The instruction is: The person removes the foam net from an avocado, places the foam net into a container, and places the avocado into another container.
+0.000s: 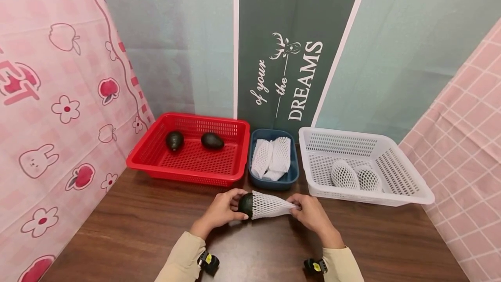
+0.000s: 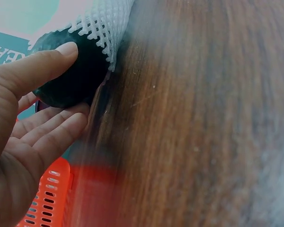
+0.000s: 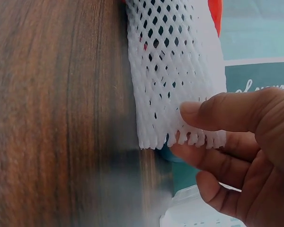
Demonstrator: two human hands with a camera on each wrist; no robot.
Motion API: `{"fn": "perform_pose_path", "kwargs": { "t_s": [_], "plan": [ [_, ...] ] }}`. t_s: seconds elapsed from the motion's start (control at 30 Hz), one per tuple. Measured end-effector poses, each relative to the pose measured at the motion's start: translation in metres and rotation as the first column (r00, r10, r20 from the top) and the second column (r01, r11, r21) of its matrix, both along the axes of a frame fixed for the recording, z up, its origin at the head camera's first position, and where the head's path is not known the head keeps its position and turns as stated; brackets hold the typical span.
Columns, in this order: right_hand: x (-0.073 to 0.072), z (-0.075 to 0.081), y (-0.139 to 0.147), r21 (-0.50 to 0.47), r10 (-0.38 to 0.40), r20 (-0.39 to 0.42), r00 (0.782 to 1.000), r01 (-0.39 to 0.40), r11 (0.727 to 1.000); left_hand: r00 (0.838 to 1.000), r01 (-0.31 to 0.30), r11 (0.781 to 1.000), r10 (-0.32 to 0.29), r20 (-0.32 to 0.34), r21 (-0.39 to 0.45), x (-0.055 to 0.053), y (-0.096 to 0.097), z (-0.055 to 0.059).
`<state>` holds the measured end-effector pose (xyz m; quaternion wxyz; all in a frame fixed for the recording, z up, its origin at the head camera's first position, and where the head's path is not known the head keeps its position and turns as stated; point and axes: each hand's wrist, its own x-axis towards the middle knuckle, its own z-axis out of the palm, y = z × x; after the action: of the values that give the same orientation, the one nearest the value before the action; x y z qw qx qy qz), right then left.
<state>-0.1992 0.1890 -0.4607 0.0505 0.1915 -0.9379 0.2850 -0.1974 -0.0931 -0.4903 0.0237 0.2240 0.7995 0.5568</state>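
Note:
In the head view my left hand (image 1: 220, 210) grips a dark green avocado (image 1: 245, 205) by its bare end, with the thumb on the near side. A white foam net sleeve (image 1: 272, 206) covers the avocado's other half and tapers off to the right. My right hand (image 1: 312, 216) pinches the sleeve's far end between thumb and fingers. The left wrist view shows the thumb lying on the avocado (image 2: 68, 78) beside the net's cut edge (image 2: 104, 40). In the right wrist view the net (image 3: 173, 80) is stretched flat at its toothed end, under the thumb.
A red basket (image 1: 195, 179) with two avocados stands back left. Behind the hands, a blue bin (image 1: 274, 185) holds several folded foam nets (image 1: 281, 153). A white basket (image 1: 368, 196) at the right contains two net-covered fruits (image 1: 345, 175). Printed cloths surround the wooden table (image 1: 129, 229).

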Motion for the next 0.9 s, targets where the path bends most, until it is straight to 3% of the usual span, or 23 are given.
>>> {"fn": "perform_pose_path", "kwargs": {
  "t_s": [0.23, 0.47, 0.6, 0.77, 0.9],
  "plan": [
    [-0.001, 0.003, -0.003, 0.031, -0.003, 0.006, 1.000, 0.002, 1.000, 0.996, -0.026, 0.993, 0.016, -0.084, -0.119, -0.002, 0.000, 0.002],
    [-0.003, 0.004, -0.013, 0.052, -0.007, 0.012, 1.000, 0.007, 0.999, 0.989, -0.064, 0.983, 0.040, -0.140, -0.171, -0.002, 0.002, 0.006],
    [-0.003, 0.005, -0.021, 0.068, 0.018, -0.016, 1.000, -0.017, 0.998, 0.979, -0.096, 0.970, 0.051, -0.196, -0.224, -0.004, 0.004, 0.006],
    [-0.003, 0.004, -0.031, 0.081, 0.061, -0.045, 0.997, -0.057, 0.995, 0.975, -0.101, 0.963, 0.047, -0.216, -0.250, -0.005, 0.008, 0.006],
    [-0.002, 0.002, -0.039, 0.098, 0.112, -0.112, 0.987, -0.101, 0.990, 0.975, -0.098, 0.961, 0.040, -0.219, -0.258, -0.004, 0.010, 0.006]
  ]
}}
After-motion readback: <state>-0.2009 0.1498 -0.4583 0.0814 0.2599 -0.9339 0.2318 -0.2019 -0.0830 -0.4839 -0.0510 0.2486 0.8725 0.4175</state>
